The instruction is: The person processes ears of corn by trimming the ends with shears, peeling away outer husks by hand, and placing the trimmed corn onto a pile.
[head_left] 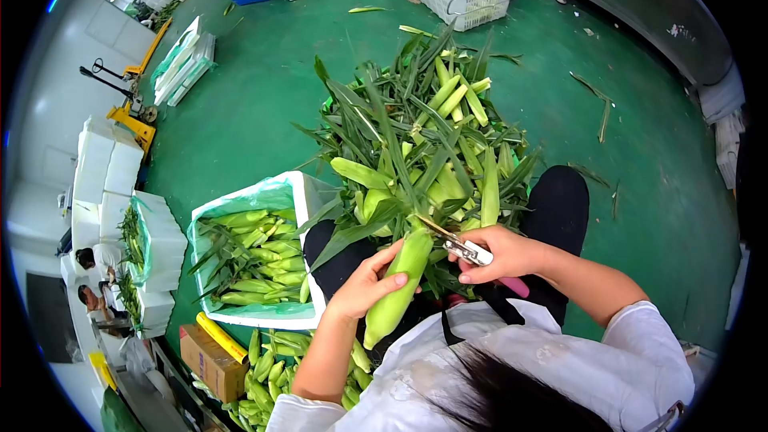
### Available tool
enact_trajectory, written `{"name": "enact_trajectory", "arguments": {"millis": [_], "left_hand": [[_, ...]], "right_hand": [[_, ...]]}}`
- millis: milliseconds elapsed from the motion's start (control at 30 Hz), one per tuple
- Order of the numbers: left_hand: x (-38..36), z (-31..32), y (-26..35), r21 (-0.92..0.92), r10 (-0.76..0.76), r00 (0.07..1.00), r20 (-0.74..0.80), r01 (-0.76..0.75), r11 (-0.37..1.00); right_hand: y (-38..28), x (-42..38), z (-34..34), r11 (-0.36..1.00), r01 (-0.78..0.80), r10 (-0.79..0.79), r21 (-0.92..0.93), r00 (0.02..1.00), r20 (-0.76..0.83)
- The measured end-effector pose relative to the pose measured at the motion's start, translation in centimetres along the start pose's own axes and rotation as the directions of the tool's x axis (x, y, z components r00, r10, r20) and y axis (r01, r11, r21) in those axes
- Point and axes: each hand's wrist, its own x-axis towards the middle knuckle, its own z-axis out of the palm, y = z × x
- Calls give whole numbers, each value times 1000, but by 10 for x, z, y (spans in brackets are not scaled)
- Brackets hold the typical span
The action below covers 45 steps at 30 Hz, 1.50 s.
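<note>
An ear of corn in its green husk slants across my lap, my left hand wrapped round its middle. Long leaves still fan out from its upper end. My right hand grips a pair of pruning shears with a pink handle showing below the fingers. The shears' blades meet the corn at its leafy upper end. Just beyond my hands lies a big heap of corn leaves and husked ears, reaching to my knees.
A foam box lined with green plastic holds trimmed ears at my left. More ears lie below it beside a cardboard box. A white basket with corn stands ahead. A yellow pallet jack and two people are at far left.
</note>
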Motion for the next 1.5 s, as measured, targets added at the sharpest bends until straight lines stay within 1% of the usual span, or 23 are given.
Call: {"name": "enact_trajectory", "arguments": {"millis": [67,133,200,267,367,467,633,733,833,900,933,1000,1033,1100,1133,1200,1267,1300,1333,1367,1433,1467,1500], "left_hand": [[1,0,2,-183,-50,999,1,50,982],[4,-1,-2,-247,80,997,-14,-81,966],[8,-1,-5,-302,155,987,-37,-158,940],[10,-1,-8,-328,155,987,-31,-156,931],[15,3,-13,-284,76,995,58,-57,957],[10,8,-19,-307,-34,981,189,91,947],[4,8,-53,-568,47,985,164,55,821],[3,3,-57,-749,172,982,78,-56,660],[7,5,-43,-460,155,978,136,-77,884],[4,22,-31,-274,33,992,118,0,962],[2,21,-40,-384,9,991,130,42,922],[-6,9,-63,-583,-17,988,154,105,806],[-16,4,-71,-630,23,998,63,22,776],[-50,-15,-87,-820,155,977,-146,-208,533],[-75,-23,-91,-859,196,937,-289,-345,378],[-138,-37,-104,-739,318,815,-485,-576,350],[-217,-69,-156,-774,374,755,-540,-619,132],[-261,-79,-181,-539,188,597,-780,-794,283],[-307,-87,-207,-298,14,344,-939,-833,466],[-355,-95,-240,-187,-103,158,-982,-898,400],[-422,-91,-266,161,-372,-263,-890,-946,282],[-443,-89,-266,379,-514,-456,-727,-890,253],[-459,-92,-264,546,-535,-574,-620,-805,233]], "right_hand": [[5,-12,6,976,-74,97,203,990,-104],[13,-26,4,967,-43,80,253,988,-135],[13,-43,4,894,-98,95,438,995,29],[21,-42,23,968,95,-96,233,995,-7],[27,-25,31,988,42,-36,146,998,-47],[2,-17,26,989,142,-137,36,982,-126],[5,-24,26,941,-8,51,339,992,-118],[17,-35,31,885,-74,18,460,992,125],[29,-25,43,898,-29,-21,438,994,110],[19,-19,48,904,50,-64,425,998,20],[19,-12,47,927,57,-42,372,998,-47],[19,-6,44,840,-15,96,543,988,-121],[24,-3,45,827,1,130,562,972,-194],[38,-6,47,844,7,154,537,955,-255],[46,-8,51,849,3,147,529,959,-241],[46,-13,68,857,-20,119,515,980,-160],[30,-20,83,800,-100,149,591,988,-33],[18,-22,89,791,-184,224,583,975,4],[15,-21,95,776,-262,301,574,953,29],[41,-16,87,816,-284,271,503,957,100],[44,-7,85,832,-334,330,443,940,90],[36,-5,87,830,-325,333,453,941,65],[37,-1,87,815,-334,362,474,932,35]]}}
